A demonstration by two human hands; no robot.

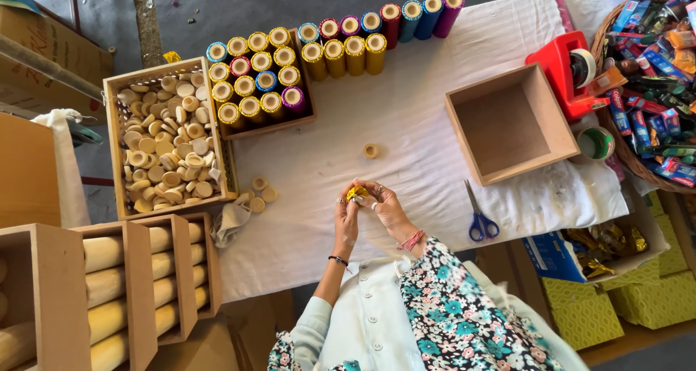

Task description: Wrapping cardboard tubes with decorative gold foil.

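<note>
My left hand [346, 215] and my right hand [386, 205] meet over the near part of the white cloth [406, 124], both pinching a small yellow piece [357, 192] between their fingertips. Rings show on the fingers, a dark bangle on the left wrist and a red thread on the right. A single small wooden ring [370, 150] lies on the cloth just beyond the hands. Blue-handled scissors [479, 219] rest to the right of my right hand.
A box of wooden discs [165, 140] stands at left, a tray of colourful wrapped tubes [255, 77] behind it, more tubes [377, 34] in rows. An empty wooden box [510, 122], red tape dispenser [565, 70] and basket of packets [652, 66] sit right. Boxes of cream rolls [138, 284] stand near left.
</note>
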